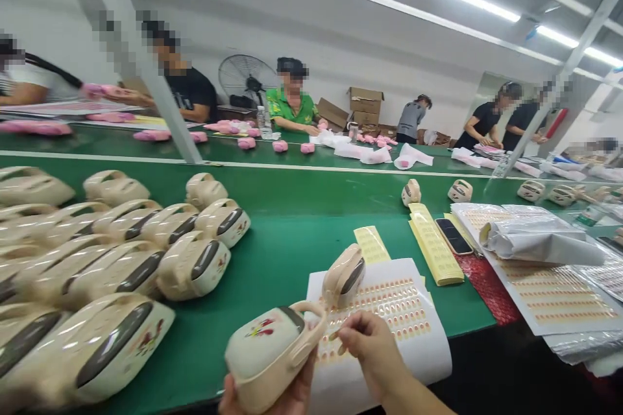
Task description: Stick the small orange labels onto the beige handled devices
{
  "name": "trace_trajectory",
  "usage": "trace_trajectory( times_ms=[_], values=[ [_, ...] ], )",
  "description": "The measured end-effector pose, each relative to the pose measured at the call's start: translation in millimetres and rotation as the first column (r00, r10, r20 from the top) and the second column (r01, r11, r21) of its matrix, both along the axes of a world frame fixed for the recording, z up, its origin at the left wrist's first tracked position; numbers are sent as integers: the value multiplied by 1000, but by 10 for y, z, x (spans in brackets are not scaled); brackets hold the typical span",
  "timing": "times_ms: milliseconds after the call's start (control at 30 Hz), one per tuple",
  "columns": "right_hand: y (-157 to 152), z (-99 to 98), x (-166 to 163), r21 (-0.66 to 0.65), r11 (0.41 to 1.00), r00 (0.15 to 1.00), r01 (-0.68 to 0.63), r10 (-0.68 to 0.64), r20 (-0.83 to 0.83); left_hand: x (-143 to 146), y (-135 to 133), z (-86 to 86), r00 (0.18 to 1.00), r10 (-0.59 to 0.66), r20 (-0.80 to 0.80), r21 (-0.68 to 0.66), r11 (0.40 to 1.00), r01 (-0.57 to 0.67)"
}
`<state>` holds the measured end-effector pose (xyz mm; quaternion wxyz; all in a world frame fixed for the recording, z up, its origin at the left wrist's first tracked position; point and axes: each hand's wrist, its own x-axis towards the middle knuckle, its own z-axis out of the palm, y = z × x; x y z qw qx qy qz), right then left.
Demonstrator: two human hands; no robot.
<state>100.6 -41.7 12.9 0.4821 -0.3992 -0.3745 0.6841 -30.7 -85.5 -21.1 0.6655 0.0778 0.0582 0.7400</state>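
My left hand [277, 395] grips a cream plastic toy iron [272, 347] with a red flower print, held up over the near table edge. My right hand [367, 343] is pinched at the iron's handle, fingertips together on a small sticker I can barely make out. Under both hands lies a white sticker sheet [413, 331] with rows of small orange stickers. A second cream iron [343, 275] stands on that sheet just beyond my fingers.
Several cream irons [121, 259] crowd the green table [292, 233] at left. Yellow sticker strips [433, 246], a phone [453, 236] and more sticker sheets [549, 292] lie at right. Across the belt, other people handle pink items [280, 146]. A slanted metal post [160, 97] rises at left.
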Motion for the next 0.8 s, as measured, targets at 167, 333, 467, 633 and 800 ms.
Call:
trace_trajectory(
  times_ms=[167,333,467,633,800],
  values=[
    [-86,118,-58,33,999,999,34,-34,7,205,35,2,986,-85,142,169,984,61],
    [-132,33,-83,61,997,993,49,-56,108,283,28,41,974,-113,196,200,977,73],
    [-151,-53,-78,43,997,986,63,-69,149,305,24,62,977,-132,169,275,958,82],
    [-167,-146,-114,24,994,984,107,-109,139,315,49,58,975,-174,139,365,924,113],
    [-183,-186,-156,-8,992,990,127,-126,55,332,69,49,977,-170,131,373,921,110]
  ],
)
